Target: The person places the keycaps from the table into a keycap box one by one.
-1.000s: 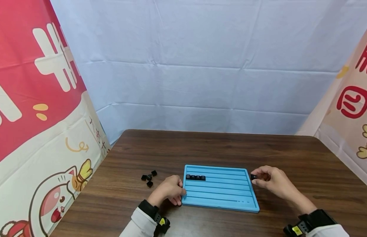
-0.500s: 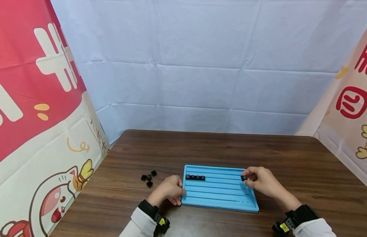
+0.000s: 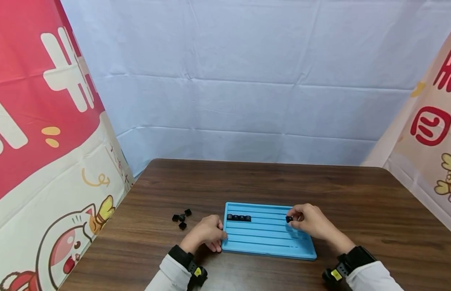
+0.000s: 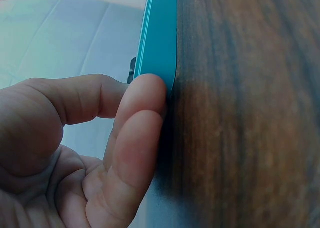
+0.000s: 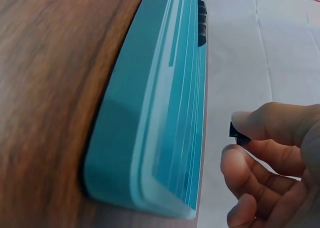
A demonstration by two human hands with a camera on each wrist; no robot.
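Observation:
A light blue tray [image 3: 265,242] with raised lengthwise ridges lies on the table. Several black keycaps [image 3: 239,218] stand side by side in one of its upper grooves, at the left end. My left hand [image 3: 207,232] holds the tray's left edge; in the left wrist view, two fingertips [image 4: 142,108] press against its side wall [image 4: 160,33]. Between thumb and forefinger my right hand [image 3: 310,221] pinches a single black keycap [image 3: 289,219] over the tray's right part. In the right wrist view this keycap [image 5: 242,138] is clear of the tray, partly covered by the fingers.
Several loose black keycaps [image 3: 182,218] lie in a small cluster on the brown wooden table [image 3: 269,178], left of my left hand. A pale cloth [image 3: 225,101] hangs behind the table, with printed cloths at both sides.
My right hand has moved left with the keycap, from beside the tray's right edge to over its grooves. The left hand has stayed at the tray's left edge.

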